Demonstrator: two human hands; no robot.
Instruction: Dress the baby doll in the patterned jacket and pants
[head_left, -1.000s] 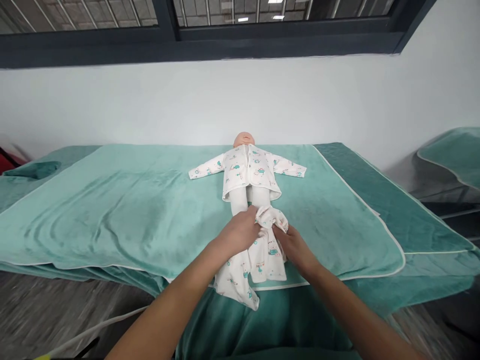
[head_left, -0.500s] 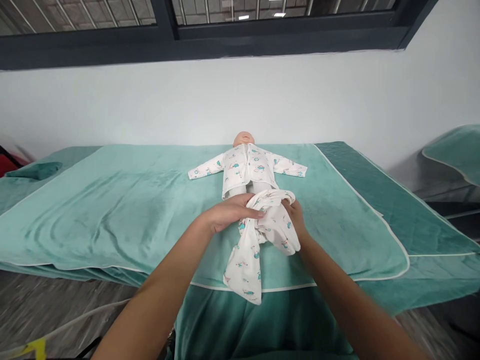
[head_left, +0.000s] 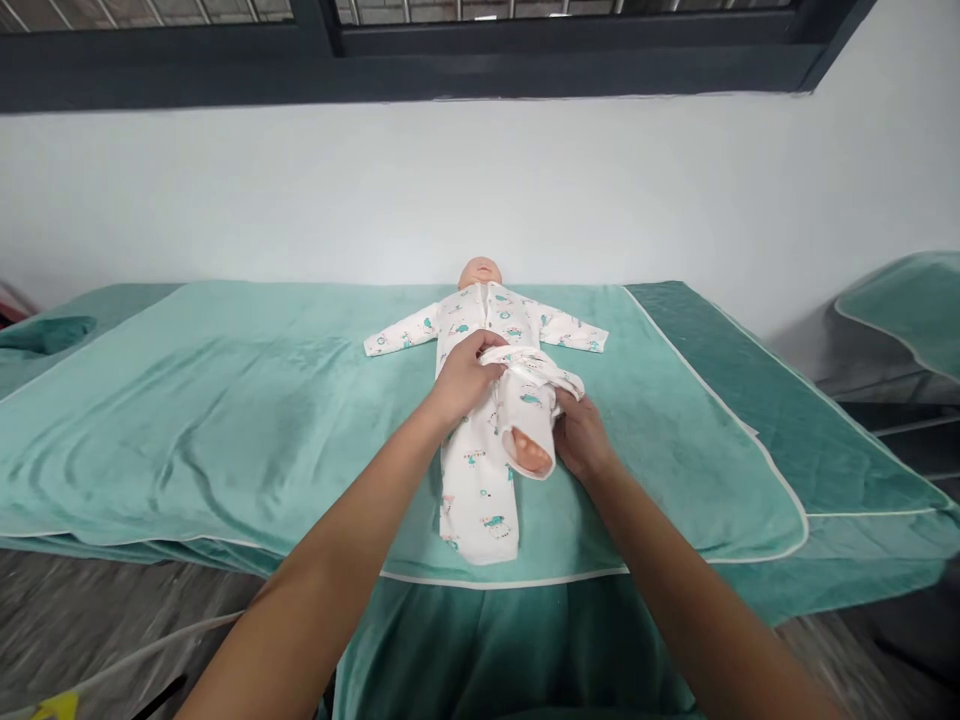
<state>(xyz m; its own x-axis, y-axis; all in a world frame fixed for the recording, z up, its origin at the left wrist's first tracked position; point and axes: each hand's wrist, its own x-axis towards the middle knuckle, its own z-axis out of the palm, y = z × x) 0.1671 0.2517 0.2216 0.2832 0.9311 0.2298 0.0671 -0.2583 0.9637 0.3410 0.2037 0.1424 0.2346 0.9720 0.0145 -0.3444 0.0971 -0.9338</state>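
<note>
A baby doll [head_left: 480,271] lies on its back on a green blanket, its head toward the wall and its arms spread. It wears a white printed jacket [head_left: 459,316]. White printed baby pants [head_left: 480,490] are partly on its legs; one foot [head_left: 529,452] shows at the opening of the right-hand pant leg, while the other leg lies flat toward me. My left hand [head_left: 466,378] pinches the waistband near the doll's middle. My right hand [head_left: 581,432] grips the bunched waistband on the right side, with its fingers partly hidden by the cloth.
The light green blanket [head_left: 247,400] covers a bed with a darker green cover [head_left: 720,350]. Behind it stands a white wall [head_left: 480,190] under a dark window frame [head_left: 570,70]. At the right is another green-covered piece [head_left: 907,310]. A pale cable runs over the floor at lower left.
Both hands have moved up toward the doll's middle, drawing the pants with them. A foot now pokes out of the right-hand pant leg, and the other leg lies straighter.
</note>
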